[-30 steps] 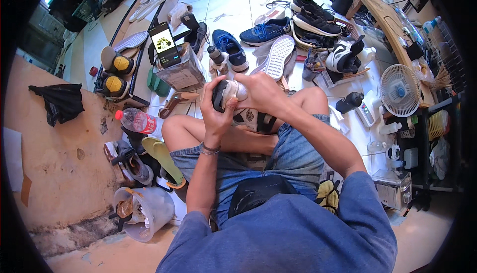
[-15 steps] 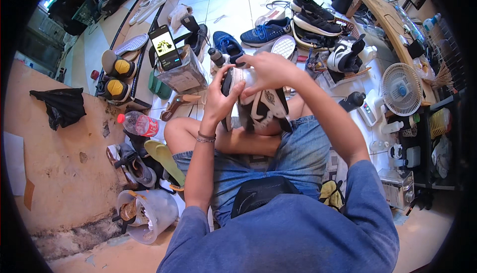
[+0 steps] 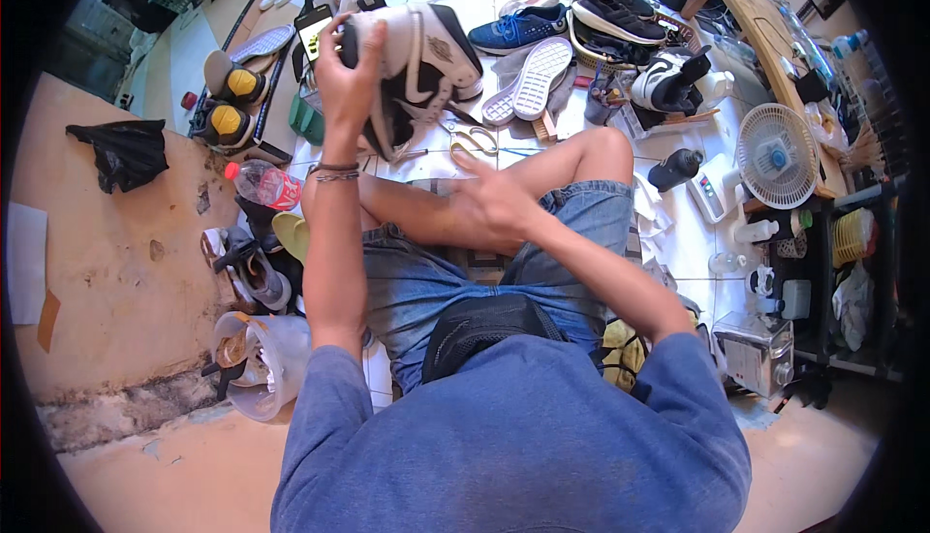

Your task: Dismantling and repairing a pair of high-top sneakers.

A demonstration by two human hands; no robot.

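Note:
My left hand (image 3: 347, 78) is raised and closed on a white and black high-top sneaker (image 3: 422, 50), its fingers and thumb around the shoe's left end. The sneaker hangs tilted above the floor, hiding part of what lies behind it. Over my crossed legs, my right hand (image 3: 496, 202) is empty, its fingers stretched out and slightly blurred. Just beyond its fingertips lie scissors with yellowish handles (image 3: 471, 141). A pair of white soles (image 3: 539, 81) rests past the scissors, with a small brush (image 3: 544, 128) beside them.
A blue sneaker (image 3: 519, 31) and black sneakers (image 3: 616, 12) stand at the back. On the right are another white and black sneaker (image 3: 663, 85), a dark bottle (image 3: 676, 169) and a fan (image 3: 779, 157). A red-labelled bottle (image 3: 265, 184) and a clear bucket (image 3: 281, 363) stand left.
The sneaker has gone from both hands in front of me to my left hand alone, higher and further left. My right hand has let go and dropped back over my legs.

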